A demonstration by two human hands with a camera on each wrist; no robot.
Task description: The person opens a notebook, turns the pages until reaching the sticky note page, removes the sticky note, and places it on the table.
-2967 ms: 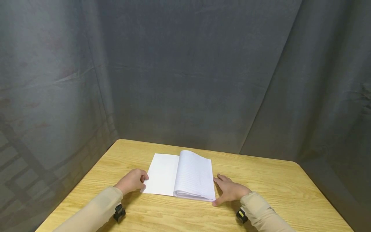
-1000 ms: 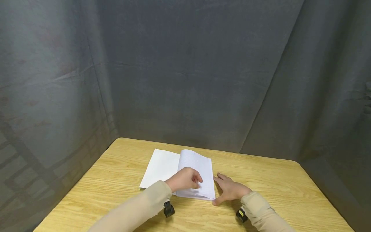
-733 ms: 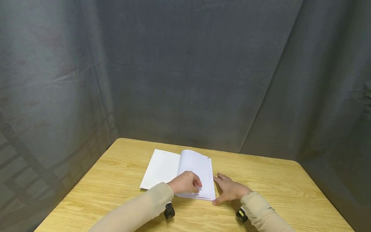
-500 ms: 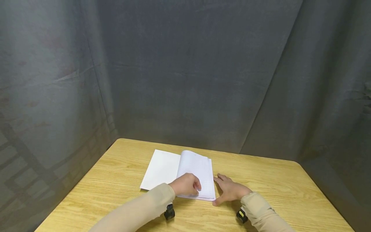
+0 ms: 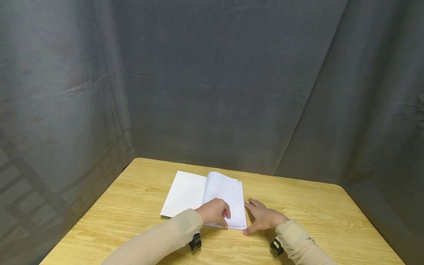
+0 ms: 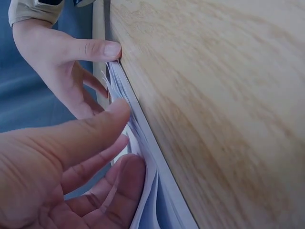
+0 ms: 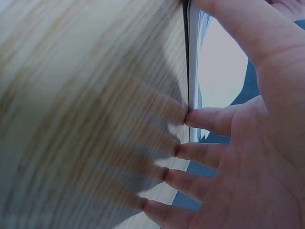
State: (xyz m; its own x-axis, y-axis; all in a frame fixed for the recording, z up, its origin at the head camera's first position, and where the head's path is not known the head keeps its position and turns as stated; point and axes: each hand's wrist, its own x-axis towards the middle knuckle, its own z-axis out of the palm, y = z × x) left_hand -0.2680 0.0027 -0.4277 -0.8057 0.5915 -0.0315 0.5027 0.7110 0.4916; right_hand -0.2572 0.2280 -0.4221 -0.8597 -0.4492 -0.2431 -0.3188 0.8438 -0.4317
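Note:
An opened notebook [image 5: 223, 189] lies on the wooden table, its blank left side [image 5: 183, 195] flat and its lined right pages curving up near the fold. My left hand [image 5: 213, 212] is over the near edge of the right pages. In the left wrist view, its thumb [image 6: 90, 138] touches the loose page edges [image 6: 150, 167], apart from the bent fingers. My right hand [image 5: 265, 217] rests on the table at the notebook's right side, fingers spread and thumb at the near corner. In the right wrist view, the fingertips [image 7: 190, 117] touch the table beside the notebook's edge.
The wooden table [image 5: 314, 217] reaches out around the notebook on every side. Grey curtains [image 5: 212, 92] hang behind it and to both sides. Black wrist devices [image 5: 195, 242] are worn below both sleeves.
My left hand has left the notebook's left edge and crossed to the right pages. Over the last half second it has shifted slightly nearer and its thumb has spread downward. My right hand has stayed put.

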